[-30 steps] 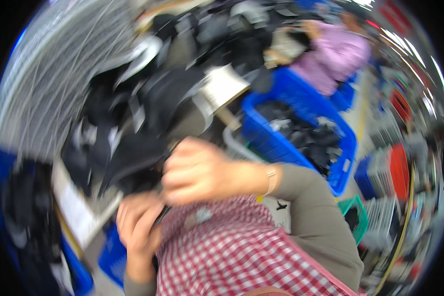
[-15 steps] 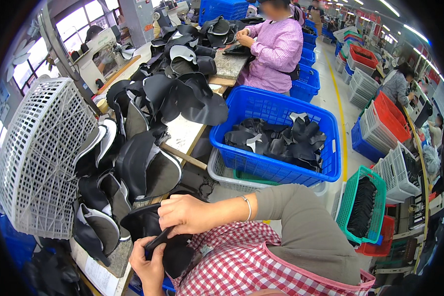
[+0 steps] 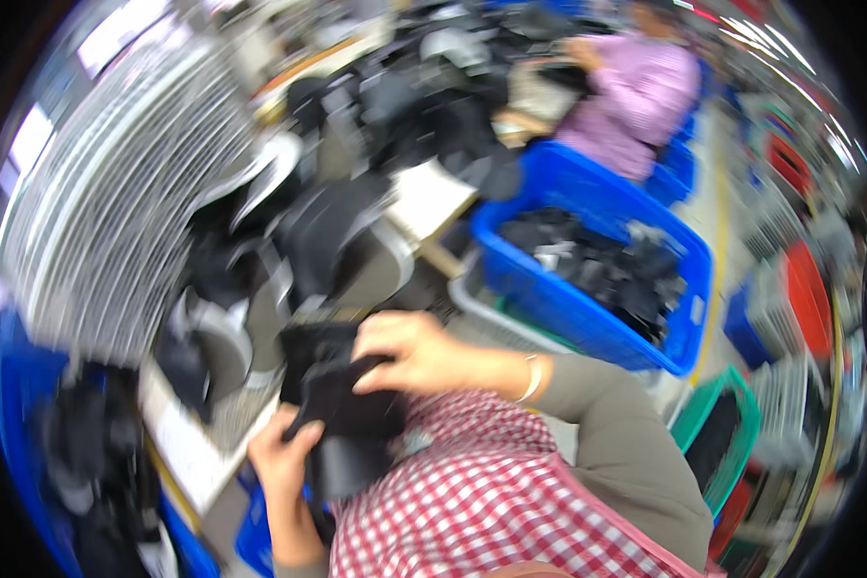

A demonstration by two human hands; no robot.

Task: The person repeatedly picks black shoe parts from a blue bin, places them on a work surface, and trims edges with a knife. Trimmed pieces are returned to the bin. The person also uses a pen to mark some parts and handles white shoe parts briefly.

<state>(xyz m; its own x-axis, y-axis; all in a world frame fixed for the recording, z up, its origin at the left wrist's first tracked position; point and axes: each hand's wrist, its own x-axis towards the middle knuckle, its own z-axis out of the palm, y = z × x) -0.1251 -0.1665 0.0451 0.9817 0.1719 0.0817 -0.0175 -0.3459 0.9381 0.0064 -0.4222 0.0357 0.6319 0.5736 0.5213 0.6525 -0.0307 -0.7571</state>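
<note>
A black shoe upper (image 3: 349,409) hangs in front of my checked apron, its outline blurred by motion. My right hand (image 3: 402,349) grips its top right edge, thumb and fingers pinched on the material. Lower down, my left hand (image 3: 284,445) holds its left edge, the thumb lying over it. Just beyond my hands, black uppers with grey linings and pale rims (image 3: 332,236) are heaped on the worktable (image 3: 202,467).
A white plastic basket (image 3: 116,193) stands tilted at the left. Right of the table is a blue crate (image 3: 597,332) of black pieces, with a green basket (image 3: 718,438) farther right. Black pieces (image 3: 91,443) fill a bin at lower left. A person in pink (image 3: 626,91) works beyond.
My head has turned left, so the scene shifts right and blurs. The upper, earlier bunched between my hands, now hangs spread out with more of its surface showing; my hands are farther apart.
</note>
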